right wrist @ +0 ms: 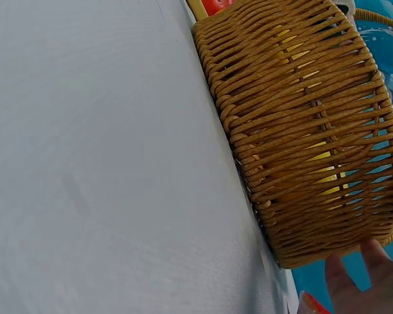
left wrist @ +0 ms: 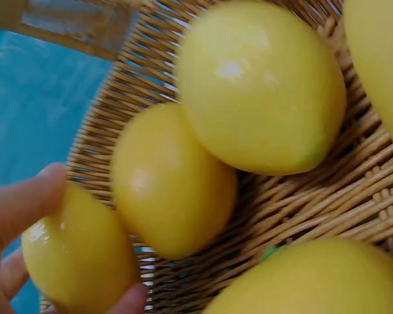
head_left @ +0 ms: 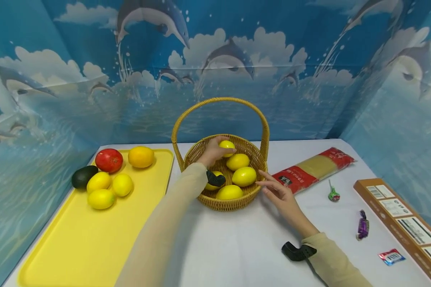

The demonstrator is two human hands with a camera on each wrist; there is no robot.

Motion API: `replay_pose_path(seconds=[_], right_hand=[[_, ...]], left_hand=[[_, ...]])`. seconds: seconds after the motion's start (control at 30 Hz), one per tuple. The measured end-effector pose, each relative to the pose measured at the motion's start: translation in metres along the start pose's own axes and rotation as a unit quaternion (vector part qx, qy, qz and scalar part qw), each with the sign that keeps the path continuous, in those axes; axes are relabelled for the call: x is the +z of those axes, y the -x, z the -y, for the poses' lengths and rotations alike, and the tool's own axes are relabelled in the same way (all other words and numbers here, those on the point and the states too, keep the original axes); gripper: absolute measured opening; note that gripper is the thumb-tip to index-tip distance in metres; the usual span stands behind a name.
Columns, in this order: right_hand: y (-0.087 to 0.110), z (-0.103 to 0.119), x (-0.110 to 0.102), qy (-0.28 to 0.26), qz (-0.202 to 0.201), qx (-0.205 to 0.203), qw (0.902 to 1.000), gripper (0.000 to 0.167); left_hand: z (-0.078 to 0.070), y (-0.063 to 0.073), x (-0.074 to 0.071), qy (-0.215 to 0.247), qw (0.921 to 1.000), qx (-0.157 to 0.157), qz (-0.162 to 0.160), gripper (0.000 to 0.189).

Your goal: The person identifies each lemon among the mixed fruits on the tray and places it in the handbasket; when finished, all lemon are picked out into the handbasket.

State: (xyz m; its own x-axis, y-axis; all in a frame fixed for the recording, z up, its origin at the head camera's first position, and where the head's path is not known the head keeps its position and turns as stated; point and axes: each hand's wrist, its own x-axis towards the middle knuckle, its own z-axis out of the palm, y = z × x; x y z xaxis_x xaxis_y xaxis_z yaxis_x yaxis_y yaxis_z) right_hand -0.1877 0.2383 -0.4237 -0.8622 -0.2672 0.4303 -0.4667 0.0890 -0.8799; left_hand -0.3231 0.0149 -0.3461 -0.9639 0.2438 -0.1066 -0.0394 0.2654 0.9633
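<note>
My left hand (head_left: 212,152) reaches over the rim of a round wicker basket (head_left: 230,205) and grips a lemon (head_left: 227,146) near its far side. In the left wrist view the thumb and fingers wrap this lemon (left wrist: 85,252) beside the woven wall. Several other lemons (head_left: 244,176) lie inside the basket, one partly covered by the black wrist strap. My right hand (head_left: 281,197) rests at the basket's right side, fingers loosely extended along the rim. Seen from the right wrist, the fingertips (right wrist: 373,252) are against the weave. The basket's tall handle (head_left: 220,99) stands upright.
Left is a yellow tray (head_left: 129,235) with several lemons (head_left: 101,198), a red fruit (head_left: 109,160), an orange-yellow fruit (head_left: 141,156) and a dark green avocado (head_left: 84,177). Right are a red-ended packet (head_left: 316,169), a lollipop (head_left: 333,195), a purple-wrapped candy (head_left: 362,226) and a cardboard box (head_left: 391,215).
</note>
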Motion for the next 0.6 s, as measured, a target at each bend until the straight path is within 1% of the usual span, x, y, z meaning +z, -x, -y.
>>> replay_pose_path(seconds=[0.07,0.17,0.27,0.33,0.4,0.5,0.6], right_hand=[[0.001,0.003,0.003,-0.002,0.003,0.005,1.0,0.025],[0.002,0.004,0.006,-0.003,0.005,0.011,0.9999,0.025],[0.0,0.002,0.007,-0.001,0.005,0.011,0.9999,0.025],[-0.001,0.001,0.006,0.002,0.005,0.011,0.9999,0.025],[-0.002,0.0,0.006,0.005,0.003,0.012,0.9999,0.025],[-0.002,0.001,0.004,0.011,0.0,0.016,0.9998,0.025],[-0.002,0.003,0.002,0.014,-0.003,0.017,0.9998,0.025]], left_hand=[[0.006,0.002,0.003,-0.006,0.9998,-0.006,-0.016,0.056],[0.008,0.007,0.005,-0.033,0.9991,0.003,-0.026,0.059],[0.005,0.013,0.003,-0.072,0.9967,0.021,-0.03,0.058],[0.001,0.016,-0.002,-0.082,0.9957,0.035,-0.027,0.055],[-0.005,0.024,-0.007,-0.078,0.9957,0.049,-0.016,0.053],[-0.02,0.045,-0.016,-0.07,0.9951,0.07,0.008,0.049],[-0.038,0.077,-0.029,-0.071,0.9914,0.106,0.028,0.046]])
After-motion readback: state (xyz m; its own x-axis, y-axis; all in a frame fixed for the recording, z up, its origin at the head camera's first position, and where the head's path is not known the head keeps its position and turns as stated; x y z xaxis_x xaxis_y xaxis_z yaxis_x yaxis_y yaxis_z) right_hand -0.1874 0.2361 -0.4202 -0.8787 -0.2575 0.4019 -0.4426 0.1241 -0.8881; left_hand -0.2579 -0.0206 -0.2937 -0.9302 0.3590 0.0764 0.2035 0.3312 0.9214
